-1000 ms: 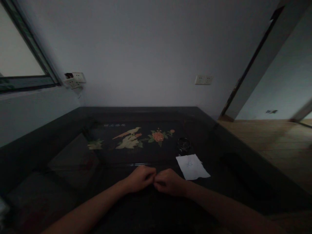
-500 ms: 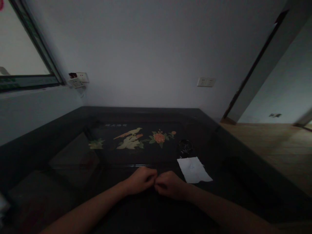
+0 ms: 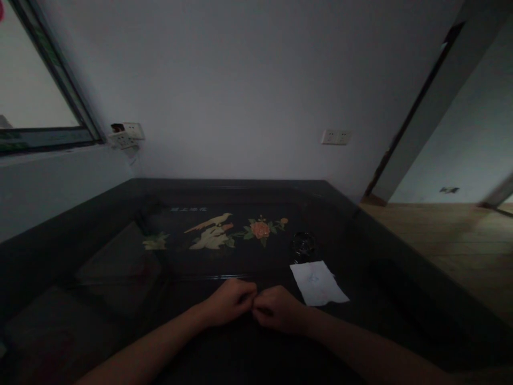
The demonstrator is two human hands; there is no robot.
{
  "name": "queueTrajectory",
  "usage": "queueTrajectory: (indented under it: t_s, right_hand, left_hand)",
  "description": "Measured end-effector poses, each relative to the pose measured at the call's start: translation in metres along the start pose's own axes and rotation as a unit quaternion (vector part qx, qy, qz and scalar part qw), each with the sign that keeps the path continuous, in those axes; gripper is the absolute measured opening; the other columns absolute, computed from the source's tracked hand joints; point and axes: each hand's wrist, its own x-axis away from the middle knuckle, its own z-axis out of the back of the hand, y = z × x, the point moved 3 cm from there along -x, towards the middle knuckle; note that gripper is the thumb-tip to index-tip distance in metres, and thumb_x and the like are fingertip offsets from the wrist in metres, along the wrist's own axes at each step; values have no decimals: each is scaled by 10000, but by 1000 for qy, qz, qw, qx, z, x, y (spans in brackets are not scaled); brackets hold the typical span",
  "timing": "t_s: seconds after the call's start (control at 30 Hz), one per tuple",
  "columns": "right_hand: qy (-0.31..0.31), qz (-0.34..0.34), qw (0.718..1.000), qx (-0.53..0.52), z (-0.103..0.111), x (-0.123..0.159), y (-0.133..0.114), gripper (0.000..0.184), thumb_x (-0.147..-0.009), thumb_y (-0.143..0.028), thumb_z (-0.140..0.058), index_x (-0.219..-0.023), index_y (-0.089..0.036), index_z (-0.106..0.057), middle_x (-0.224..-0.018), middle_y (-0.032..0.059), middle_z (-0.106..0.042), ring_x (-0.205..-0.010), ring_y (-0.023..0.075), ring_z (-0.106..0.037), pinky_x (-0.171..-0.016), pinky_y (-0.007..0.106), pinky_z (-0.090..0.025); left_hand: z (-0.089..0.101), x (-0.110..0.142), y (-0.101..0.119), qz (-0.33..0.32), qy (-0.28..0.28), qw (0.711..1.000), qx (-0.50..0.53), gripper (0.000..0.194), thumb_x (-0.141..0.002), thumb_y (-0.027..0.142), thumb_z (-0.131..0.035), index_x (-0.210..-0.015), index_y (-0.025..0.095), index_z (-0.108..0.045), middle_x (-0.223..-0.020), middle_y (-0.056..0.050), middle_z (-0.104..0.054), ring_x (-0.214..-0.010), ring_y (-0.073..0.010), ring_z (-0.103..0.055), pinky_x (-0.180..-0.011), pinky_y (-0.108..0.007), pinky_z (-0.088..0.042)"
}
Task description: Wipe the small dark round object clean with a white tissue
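Observation:
My left hand [image 3: 231, 302] is curled into a loose fist near the front of the dark table [image 3: 224, 347]. Beside it, my right hand [image 3: 279, 309] is closed in the same way, and the knuckles of the two meet or nearly meet. Nothing shows in either fist, though the dim light hides the inner fingers. A white sheet of paper [image 3: 318, 283] with a faint mark lies just beyond my right wrist. Behind the paper sits a round, dark, shiny glass-like dish [image 3: 303, 244].
The tabletop carries a picture of birds [image 3: 210, 233] and a pink flower [image 3: 260, 230]. A long dark object [image 3: 417, 299] lies at the right, hard to make out. Wall sockets [image 3: 335, 137] sit above the table's far edge. A window [image 3: 40, 80] is at left.
The whole view has shifted very slightly, so the table and hands appear a little lower. Both fists stay together in the same place on the table.

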Motion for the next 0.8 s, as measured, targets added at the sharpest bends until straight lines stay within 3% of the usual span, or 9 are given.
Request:
queueTrajectory:
  t_s: [0.8]
  right_hand:
    - [16,-4,1000,7,-5,0,4,133,-818,-168,-518,-700,-162,-581,-672,6,-630,-579,100,-520,-552,217,-313]
  left_hand:
    - [-1,-1,-2,5,4,1000,15,141,-767,128,-438,-633,172,-439,-581,47,-432,-550,-85,-393,-537,-195,-279]
